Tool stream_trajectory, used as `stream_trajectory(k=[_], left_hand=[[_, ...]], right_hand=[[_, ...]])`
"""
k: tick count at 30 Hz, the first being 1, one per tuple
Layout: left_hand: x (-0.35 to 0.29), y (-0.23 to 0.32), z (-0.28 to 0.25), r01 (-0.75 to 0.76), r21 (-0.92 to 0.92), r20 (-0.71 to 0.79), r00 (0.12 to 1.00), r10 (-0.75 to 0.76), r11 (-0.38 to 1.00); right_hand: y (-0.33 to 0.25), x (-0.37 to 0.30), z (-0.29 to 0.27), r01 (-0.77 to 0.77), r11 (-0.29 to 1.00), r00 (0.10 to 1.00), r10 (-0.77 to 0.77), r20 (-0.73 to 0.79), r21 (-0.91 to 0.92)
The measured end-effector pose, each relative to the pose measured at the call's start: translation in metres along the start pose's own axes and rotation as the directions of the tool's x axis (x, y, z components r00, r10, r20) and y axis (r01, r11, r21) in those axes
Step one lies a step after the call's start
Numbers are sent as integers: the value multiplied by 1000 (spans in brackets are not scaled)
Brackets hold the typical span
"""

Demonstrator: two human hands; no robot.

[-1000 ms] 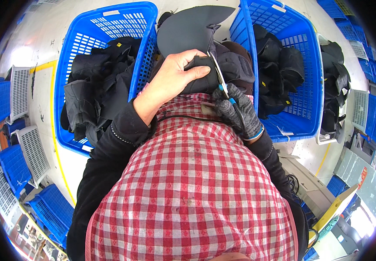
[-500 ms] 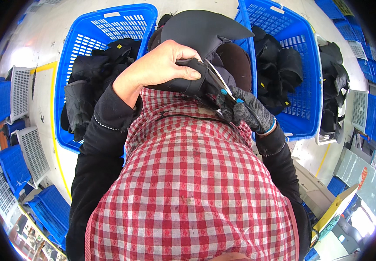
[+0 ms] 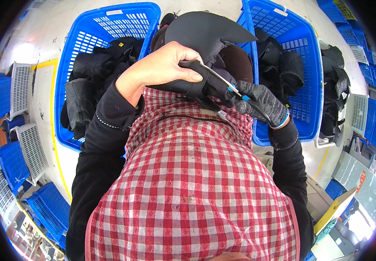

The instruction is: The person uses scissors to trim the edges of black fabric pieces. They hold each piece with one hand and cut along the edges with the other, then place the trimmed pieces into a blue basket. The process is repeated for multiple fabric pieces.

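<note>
My bare left hand (image 3: 167, 67) is closed on a black padded fabric piece (image 3: 192, 85), its edge pinched between thumb and fingers. My right hand (image 3: 264, 102), in a grey knit glove, grips a pair of scissors (image 3: 223, 81) with blue wrapping near the pivot. Their slim blades lie close together along the edge of the piece, tips near my left fingers. Whether the tips are through the fabric, I cannot tell. A broad black curved panel (image 3: 201, 32) spreads over my lap beyond both hands and seems to belong to the same work.
To the left stands a blue basket (image 3: 61, 87) with black pieces in it. Another blue basket (image 3: 316, 87) with similar pieces is at the right, and more black pieces (image 3: 333, 82) sit beyond it. My checked apron (image 3: 192, 174) covers my lap.
The scissor blades were spread apart and have come together. My right hand has moved slightly right and turned. My left hand keeps its hold on the fabric piece.
</note>
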State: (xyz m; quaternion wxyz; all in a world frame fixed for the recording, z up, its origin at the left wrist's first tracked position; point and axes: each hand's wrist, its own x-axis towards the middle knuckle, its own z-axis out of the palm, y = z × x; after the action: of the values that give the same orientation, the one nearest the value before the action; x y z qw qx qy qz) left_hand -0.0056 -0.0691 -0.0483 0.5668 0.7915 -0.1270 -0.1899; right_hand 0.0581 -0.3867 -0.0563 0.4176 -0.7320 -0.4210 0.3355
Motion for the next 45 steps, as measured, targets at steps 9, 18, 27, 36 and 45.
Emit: stream_trajectory(k=[9,18,27,36,45], left_hand=[[-9,19,13,106,37,-134,986,-100,994],[-17,20,50,-170,81,-514,837,188,982],[-12,0,44,-261,-28,-509,834,211,965],[-10,-10,42,-349,-45,-519,809,276,936],[-10,-9,43,-352,24,-537,785,309,936]], right_hand=[[12,6,-31,120,962,987,-89,133,-246],[20,-2,-35,-278,845,935,129,329,458],[24,4,-28,17,991,987,-37,154,130],[6,5,-30,75,923,995,-93,-30,-377],[1,10,-26,150,898,980,-190,-56,-414]])
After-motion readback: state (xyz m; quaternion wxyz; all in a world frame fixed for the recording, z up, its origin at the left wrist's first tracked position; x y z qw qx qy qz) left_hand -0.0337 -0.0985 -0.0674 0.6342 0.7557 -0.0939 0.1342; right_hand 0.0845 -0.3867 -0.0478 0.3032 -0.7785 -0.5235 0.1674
